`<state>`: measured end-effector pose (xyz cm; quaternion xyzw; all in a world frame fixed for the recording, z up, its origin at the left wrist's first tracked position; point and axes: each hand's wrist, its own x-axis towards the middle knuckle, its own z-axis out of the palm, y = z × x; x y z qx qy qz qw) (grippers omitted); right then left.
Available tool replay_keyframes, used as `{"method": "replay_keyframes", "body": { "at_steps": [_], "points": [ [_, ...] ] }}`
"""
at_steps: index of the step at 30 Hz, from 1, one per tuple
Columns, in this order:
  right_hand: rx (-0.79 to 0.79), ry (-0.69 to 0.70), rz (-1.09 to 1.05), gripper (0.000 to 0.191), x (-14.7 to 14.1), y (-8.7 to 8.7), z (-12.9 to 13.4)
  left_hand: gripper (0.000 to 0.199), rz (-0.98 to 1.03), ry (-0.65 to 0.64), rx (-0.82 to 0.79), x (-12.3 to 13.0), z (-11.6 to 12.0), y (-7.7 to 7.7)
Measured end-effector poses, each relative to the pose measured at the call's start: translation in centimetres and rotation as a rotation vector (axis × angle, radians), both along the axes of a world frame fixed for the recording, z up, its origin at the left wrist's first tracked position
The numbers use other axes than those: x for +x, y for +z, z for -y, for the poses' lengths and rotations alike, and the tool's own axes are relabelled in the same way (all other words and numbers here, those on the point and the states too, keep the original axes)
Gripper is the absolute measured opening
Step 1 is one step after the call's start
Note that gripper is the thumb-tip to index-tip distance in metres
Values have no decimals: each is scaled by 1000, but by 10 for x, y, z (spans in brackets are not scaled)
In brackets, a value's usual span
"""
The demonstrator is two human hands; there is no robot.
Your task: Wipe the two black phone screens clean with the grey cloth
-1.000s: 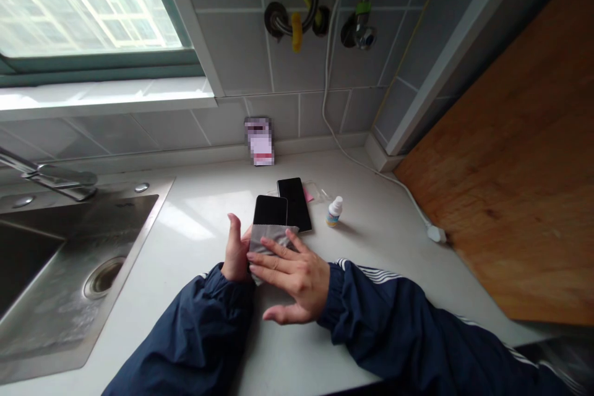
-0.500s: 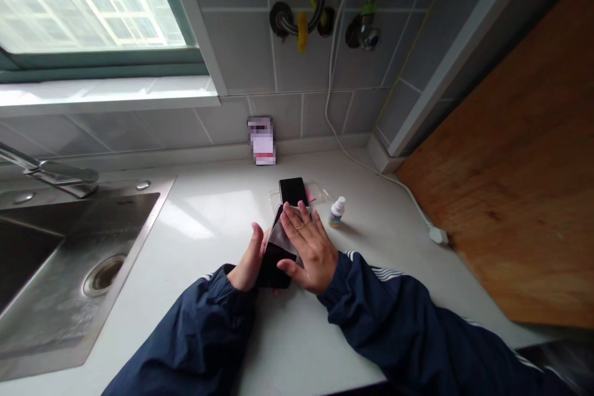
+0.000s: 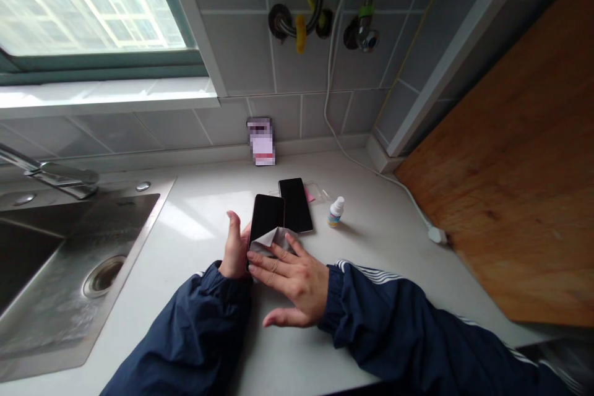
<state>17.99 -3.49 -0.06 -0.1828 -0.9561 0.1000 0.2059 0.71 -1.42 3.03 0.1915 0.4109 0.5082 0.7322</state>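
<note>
At a white stone countertop (image 3: 199,223), a person in a navy jacket with white-striped sleeves (image 3: 394,315) is bent over a glossy black smartphone (image 3: 266,216) lying flat in front of them. The left hand (image 3: 236,246) stands on its side, pressed against the phone's left edge and gripping it lightly. The right hand (image 3: 292,281) is open, fingers spread, pinning a folded grey cloth (image 3: 271,240) against the phone's lower end. Just beside it lies a second black smartphone (image 3: 296,204), its far end on a clear plastic sheet (image 3: 316,190) with a small pink tab (image 3: 308,197). A small white dropper bottle (image 3: 335,213) stands to the right of them. Left of the hands is a stainless-steel sink (image 3: 147,223), and a pixel-blurred packet (image 3: 262,142) leans against the grey tiled wall (image 3: 232,55).
</note>
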Motion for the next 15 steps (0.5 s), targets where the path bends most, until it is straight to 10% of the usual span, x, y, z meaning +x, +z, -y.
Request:
{"method": "replay_keyframes", "body": {
  "at_steps": [15],
  "points": [
    [51, -465, -160, 77, 14, 2, -25, 80, 32, -500, 21, -1, 13, -1]
  ]
}}
